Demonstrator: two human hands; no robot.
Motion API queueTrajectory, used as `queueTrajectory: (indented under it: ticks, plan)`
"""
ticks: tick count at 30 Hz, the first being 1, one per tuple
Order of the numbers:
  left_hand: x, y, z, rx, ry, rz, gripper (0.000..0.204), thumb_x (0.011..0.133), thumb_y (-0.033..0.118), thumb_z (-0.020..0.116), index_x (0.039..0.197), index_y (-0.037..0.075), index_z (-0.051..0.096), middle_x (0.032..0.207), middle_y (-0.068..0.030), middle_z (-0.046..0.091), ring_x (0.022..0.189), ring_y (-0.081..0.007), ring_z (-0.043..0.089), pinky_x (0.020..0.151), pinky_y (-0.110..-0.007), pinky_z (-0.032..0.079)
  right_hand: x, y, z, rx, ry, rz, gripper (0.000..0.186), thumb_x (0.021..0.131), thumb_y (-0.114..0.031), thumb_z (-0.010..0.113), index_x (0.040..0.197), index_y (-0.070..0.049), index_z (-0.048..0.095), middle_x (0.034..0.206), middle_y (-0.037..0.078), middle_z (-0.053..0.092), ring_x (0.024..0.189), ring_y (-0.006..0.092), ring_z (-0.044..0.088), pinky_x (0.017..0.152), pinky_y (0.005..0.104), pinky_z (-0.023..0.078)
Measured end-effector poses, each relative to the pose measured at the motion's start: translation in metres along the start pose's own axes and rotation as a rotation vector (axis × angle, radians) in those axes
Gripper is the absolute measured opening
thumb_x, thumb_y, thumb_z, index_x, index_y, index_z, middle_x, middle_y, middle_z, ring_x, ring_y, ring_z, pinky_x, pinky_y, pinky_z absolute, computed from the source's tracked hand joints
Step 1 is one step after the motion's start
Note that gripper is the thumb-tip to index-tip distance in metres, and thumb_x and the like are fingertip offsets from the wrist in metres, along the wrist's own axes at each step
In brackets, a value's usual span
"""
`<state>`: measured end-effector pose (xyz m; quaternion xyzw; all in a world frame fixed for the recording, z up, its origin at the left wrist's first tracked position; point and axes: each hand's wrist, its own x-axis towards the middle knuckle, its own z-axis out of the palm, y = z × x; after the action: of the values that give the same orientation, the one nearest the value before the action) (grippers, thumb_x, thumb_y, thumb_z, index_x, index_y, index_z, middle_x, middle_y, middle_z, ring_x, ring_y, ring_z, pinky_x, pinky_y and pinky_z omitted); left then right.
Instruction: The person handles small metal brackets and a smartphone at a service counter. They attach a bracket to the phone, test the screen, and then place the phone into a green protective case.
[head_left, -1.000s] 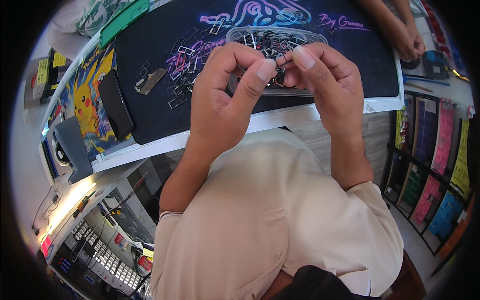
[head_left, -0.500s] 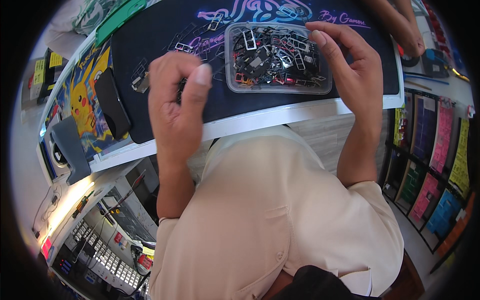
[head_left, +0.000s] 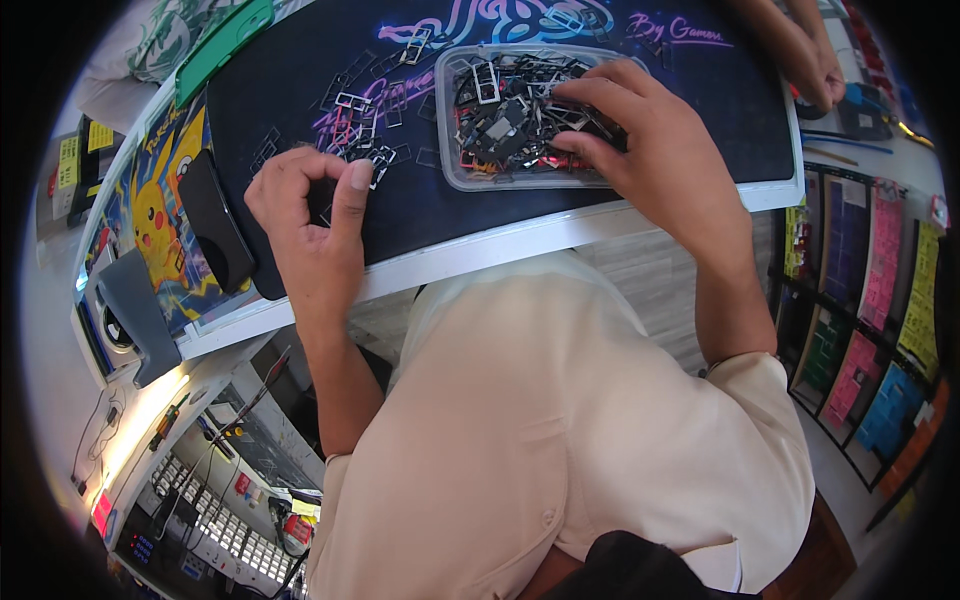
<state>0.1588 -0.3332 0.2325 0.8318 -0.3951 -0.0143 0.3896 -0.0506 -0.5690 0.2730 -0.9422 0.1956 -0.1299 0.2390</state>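
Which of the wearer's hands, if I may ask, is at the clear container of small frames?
The right hand: its fingers reach over the clear container, whereas the left hand is over the mat, near scattered frames.

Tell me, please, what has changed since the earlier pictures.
The left hand has moved left, beside the loose frames; the right hand went right, then back over the plastic container. Whether anything was released is unclear. The container and black phone stayed put.

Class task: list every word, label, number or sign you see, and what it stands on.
Dark mat: pink and purple script; wording not copied here.
Cartoon sheet: lettering near its top, likewise not copied.
Yellow labels, upper left, and coloured sheets, right: too small to read.
Lit display, lower left: too blurred.
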Motion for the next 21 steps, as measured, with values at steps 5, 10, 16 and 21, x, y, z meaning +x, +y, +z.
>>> queueTrajectory:
  ticks: [5, 10, 16, 21]
  plan:
    - [0.016, 0.021, 0.014, -0.119, -0.020, 0.202, 0.017, 0.094, 0.022, 0.083, 0.096, 0.009, 0.072, 0.106, -0.0041, 0.067, 0.115, -0.0270, 0.053, 0.104, -0.040, 0.040, -0.001, 0.005, -0.002, 0.175, 0.043, 0.084, 0.019, 0.096, -0.014, 0.080, 0.112, -0.005, 0.078, 0.103, 0.011, 0.073, 0.087, 0.0314, 0.071, 0.080, 0.0372, 0.057]
    - [0.030, 0.055, 0.034, -0.253, -0.065, 0.290, 0.014, 0.093, 0.017, 0.082, 0.104, 0.011, 0.075, 0.108, -0.0038, 0.070, 0.112, -0.0267, 0.054, 0.103, -0.040, 0.040, 0.003, 0.010, -0.001, 0.423, 0.161, 0.072, 0.020, 0.098, -0.010, 0.078, 0.117, -0.004, 0.079, 0.104, 0.008, 0.076, 0.086, 0.0156, 0.069, 0.079, 0.0277, 0.054]
    - [0.046, 0.087, 0.063, -0.404, -0.058, 0.341, 0.020, 0.091, 0.016, 0.082, 0.110, 0.013, 0.077, 0.110, -0.0027, 0.074, 0.108, -0.0256, 0.056, 0.100, -0.040, 0.041, -0.001, 0.008, -0.002, 0.887, 0.146, 0.206, 0.021, 0.101, -0.009, 0.076, 0.121, -0.002, 0.080, 0.104, 0.001, 0.077, 0.089, 0.0059, 0.065, 0.079, 0.0214, 0.053]
    - [0.047, 0.094, 0.069, -0.432, -0.026, 0.368, 0.015, 0.090, 0.016, 0.083, 0.104, 0.013, 0.077, 0.102, -0.0016, 0.074, 0.103, -0.0245, 0.059, 0.097, -0.040, 0.042, -0.003, 0.012, -0.004, 1.056, 0.103, 0.196, 0.023, 0.102, -0.009, 0.077, 0.124, -0.003, 0.079, 0.108, 0.000, 0.077, 0.090, 0.0047, 0.065, 0.081, 0.0197, 0.053]
